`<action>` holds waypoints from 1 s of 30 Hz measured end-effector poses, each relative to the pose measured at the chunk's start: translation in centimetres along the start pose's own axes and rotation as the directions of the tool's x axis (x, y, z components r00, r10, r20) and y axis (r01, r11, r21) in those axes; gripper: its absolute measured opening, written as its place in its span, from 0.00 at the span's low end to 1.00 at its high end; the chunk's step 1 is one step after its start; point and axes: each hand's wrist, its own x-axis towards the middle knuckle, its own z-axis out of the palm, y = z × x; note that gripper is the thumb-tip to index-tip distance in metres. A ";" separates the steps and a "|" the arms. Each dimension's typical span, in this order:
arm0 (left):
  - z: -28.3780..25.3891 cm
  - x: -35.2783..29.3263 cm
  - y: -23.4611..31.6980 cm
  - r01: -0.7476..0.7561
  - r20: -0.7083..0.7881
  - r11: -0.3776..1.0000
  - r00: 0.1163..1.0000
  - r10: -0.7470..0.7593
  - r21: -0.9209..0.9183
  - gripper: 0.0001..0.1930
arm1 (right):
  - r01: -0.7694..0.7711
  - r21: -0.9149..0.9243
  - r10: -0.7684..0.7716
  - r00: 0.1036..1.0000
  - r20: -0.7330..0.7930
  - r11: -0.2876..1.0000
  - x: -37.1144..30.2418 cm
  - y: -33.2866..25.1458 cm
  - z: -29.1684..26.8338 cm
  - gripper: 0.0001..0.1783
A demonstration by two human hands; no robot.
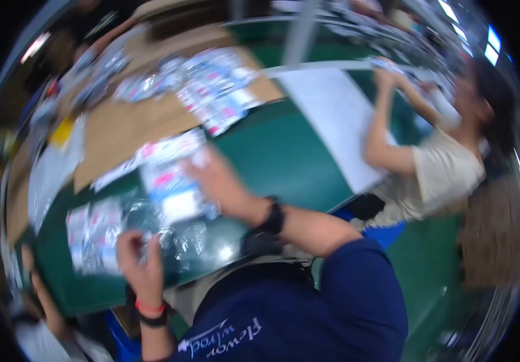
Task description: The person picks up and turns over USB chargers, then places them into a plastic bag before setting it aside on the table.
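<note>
My right hand [220, 181] reaches over the table, fingers stretched out on a printed white, pink and blue packet [172, 181]; motion blurs the fingertips. Nearer to me, my left hand [142, 262] has bent fingers with a gap between thumb and forefinger; I see nothing firmly held there. Clear plastic bags [193, 244] lie just right of it, shiny and crumpled. To its left are printed packets in clear wrapping [94, 235]. Blur hides whether the left fingertips touch the film.
Brown cardboard [130, 123] covers the far left of the green table [278, 148], with a pile of wrapped packets [214, 87] on it. A white sheet [326, 120] lies at the right. A co-worker [441, 157] works there; another person's arm [42, 289] shows at lower left.
</note>
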 end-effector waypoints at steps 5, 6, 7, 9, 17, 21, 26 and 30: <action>2.3 -0.7 -1.4 -0.200 0.163 0.945 0.973 0.162 0.259 0.12 | -0.124 0.080 0.128 0.991 -0.035 0.989 -0.3 -3.5 -2.9 0.21; 2.4 -0.8 -2.1 -0.183 0.194 0.947 0.972 0.134 0.263 0.10 | -0.154 0.073 0.155 0.988 0.001 0.985 -0.1 -3.8 -3.0 0.22; 2.0 -0.9 -2.4 -0.137 0.159 0.945 0.983 0.093 0.298 0.10 | -0.184 0.078 0.179 0.982 0.057 0.980 0.1 -4.0 -2.7 0.22; 1.9 -1.0 -2.3 -0.134 0.105 0.960 0.988 0.111 0.247 0.08 | -0.231 -0.157 0.253 0.957 0.140 0.960 -0.1 -4.6 -2.7 0.23; 1.3 -0.5 0.0 -0.242 -0.004 0.954 0.969 0.247 0.177 0.05 | -0.084 -0.707 0.576 0.651 0.495 0.703 0.0 -2.8 -2.0 0.22; 1.1 -0.3 0.9 -0.263 -0.015 0.938 0.962 0.273 0.227 0.06 | -0.374 -0.523 0.616 0.660 0.429 0.766 1.2 -2.3 0.4 0.21; 0.4 -0.1 0.9 -0.289 -0.020 0.926 0.953 0.303 0.245 0.06 | -0.386 -0.551 0.634 0.672 0.381 0.740 2.1 -2.2 0.0 0.21; 0.4 -0.5 0.3 -0.312 0.030 0.908 0.948 0.317 0.280 0.07 | -0.575 -0.452 0.728 0.595 0.342 0.682 2.7 -2.5 -0.8 0.21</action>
